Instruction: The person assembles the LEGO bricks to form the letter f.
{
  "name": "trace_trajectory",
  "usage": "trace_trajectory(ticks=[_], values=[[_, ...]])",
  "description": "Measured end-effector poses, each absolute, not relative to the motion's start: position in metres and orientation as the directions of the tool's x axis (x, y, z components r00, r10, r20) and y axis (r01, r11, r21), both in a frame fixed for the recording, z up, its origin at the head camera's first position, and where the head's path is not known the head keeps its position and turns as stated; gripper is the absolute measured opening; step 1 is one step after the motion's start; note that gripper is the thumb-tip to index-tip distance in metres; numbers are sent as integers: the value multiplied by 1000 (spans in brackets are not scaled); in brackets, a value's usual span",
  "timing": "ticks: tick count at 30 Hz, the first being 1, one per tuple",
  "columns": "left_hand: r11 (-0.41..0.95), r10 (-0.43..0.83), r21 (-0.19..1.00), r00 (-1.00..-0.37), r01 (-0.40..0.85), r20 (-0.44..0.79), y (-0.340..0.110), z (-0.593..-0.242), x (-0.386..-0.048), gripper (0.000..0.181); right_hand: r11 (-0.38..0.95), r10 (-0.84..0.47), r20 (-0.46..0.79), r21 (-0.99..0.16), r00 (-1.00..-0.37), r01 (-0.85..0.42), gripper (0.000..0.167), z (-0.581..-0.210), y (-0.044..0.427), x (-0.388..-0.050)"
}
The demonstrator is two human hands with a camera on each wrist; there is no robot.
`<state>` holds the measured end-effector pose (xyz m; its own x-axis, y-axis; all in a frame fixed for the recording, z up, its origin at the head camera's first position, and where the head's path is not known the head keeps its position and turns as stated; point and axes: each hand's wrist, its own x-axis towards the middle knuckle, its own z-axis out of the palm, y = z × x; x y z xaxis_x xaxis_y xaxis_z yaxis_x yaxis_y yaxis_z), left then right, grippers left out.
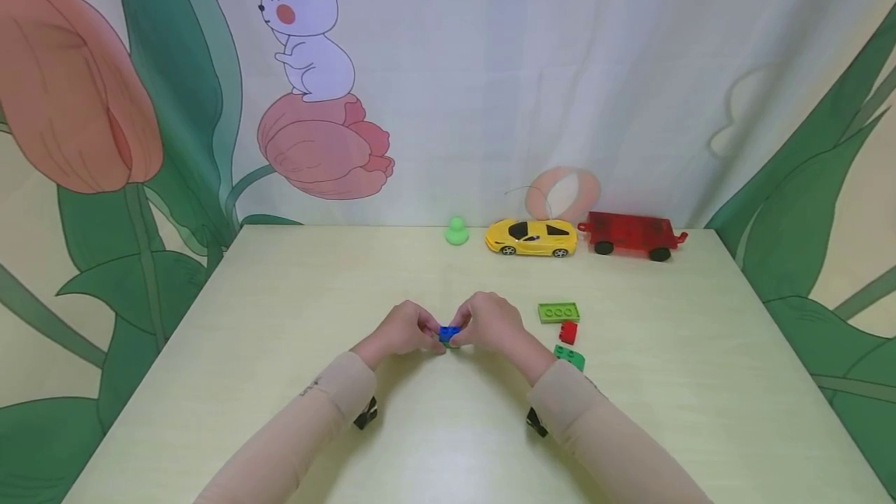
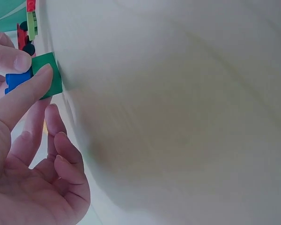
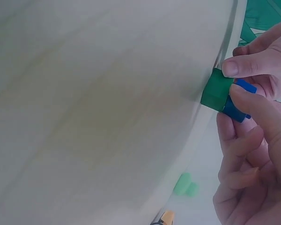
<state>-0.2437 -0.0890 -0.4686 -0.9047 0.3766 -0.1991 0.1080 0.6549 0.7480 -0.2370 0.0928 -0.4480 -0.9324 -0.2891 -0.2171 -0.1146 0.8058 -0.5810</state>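
Observation:
At the middle of the table in the head view, my left hand (image 1: 404, 327) and right hand (image 1: 491, 320) meet around two stacked toy bricks. The blue brick (image 1: 448, 332) sits on top of a green block (image 3: 215, 90). Thumb and finger of the left hand pinch the green block; the right hand pinches the blue brick (image 3: 233, 111) between thumb and finger. In the left wrist view the green block (image 2: 56, 86) and blue brick (image 2: 18, 79) touch along one face. Fingers cover parts of both pieces.
Right of the hands lie a lime-green brick (image 1: 558, 313), a red brick (image 1: 568, 332) and a green brick (image 1: 570, 357) partly behind the right forearm. Along the back edge stand a light-green knobbed piece (image 1: 456, 231), a yellow toy car (image 1: 532, 238) and a red wheeled trailer (image 1: 628, 234).

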Motion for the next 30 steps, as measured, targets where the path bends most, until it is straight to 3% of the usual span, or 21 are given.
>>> trace_trajectory(ticks=[21,30], values=[[679,370,727,-905,106,-213,-88,-468,-245,17,754,-328,-218,-646,-919,-116,15,-450,98,-230],[659,391,742,-899,126,-194,-88,-469,-244,15,787,-307,-203,-604,-930,-128,11,-449,95,-230]])
